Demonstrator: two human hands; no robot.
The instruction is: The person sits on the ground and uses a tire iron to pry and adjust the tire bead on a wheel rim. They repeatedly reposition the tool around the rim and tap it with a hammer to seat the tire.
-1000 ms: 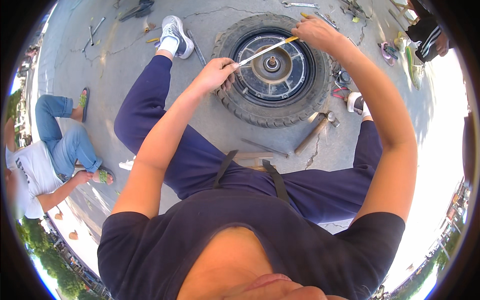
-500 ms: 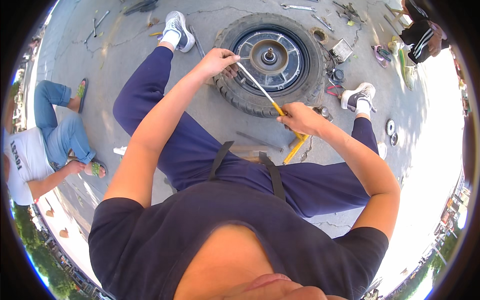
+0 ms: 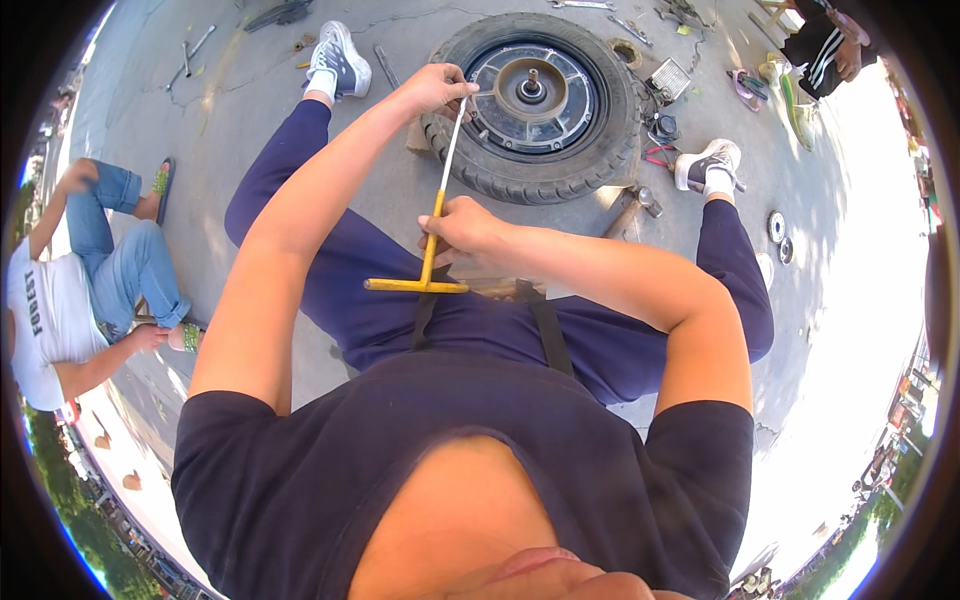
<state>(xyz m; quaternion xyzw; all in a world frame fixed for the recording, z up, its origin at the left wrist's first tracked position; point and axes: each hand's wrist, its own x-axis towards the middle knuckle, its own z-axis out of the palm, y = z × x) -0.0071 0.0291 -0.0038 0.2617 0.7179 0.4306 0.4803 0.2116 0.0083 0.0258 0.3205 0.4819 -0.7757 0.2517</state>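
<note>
A T-handle wrench (image 3: 433, 240) with a yellow grip and a silver shaft lies across the space between my hands. Near the hub's left edge, my left hand (image 3: 440, 92) has its fingers closed around the shaft's far end; the tip is partly hidden. My right hand (image 3: 463, 228) is closed round the yellow stem, just above the crossbar, which hangs over my lap. Beyond my hands a wheel with a black tyre (image 3: 530, 188) lies flat. Its grey hub cover (image 3: 567, 125) has bolts around the rim and an axle (image 3: 532, 85) standing up in the middle.
By my right foot lie a hammer (image 3: 630, 212), red-handled pliers (image 3: 658, 156) and a finned metal box (image 3: 670, 80). Metal rings (image 3: 777, 226) rest farther right. Wrenches (image 3: 198, 48) lie at far left. One person (image 3: 75, 300) sits at left, another (image 3: 815, 55) at upper right.
The wrench has swung from slanting right to nearly upright, its crossbar now over my lap. My right hand has moved left and nearer with it; my left hand stays at the far end.
</note>
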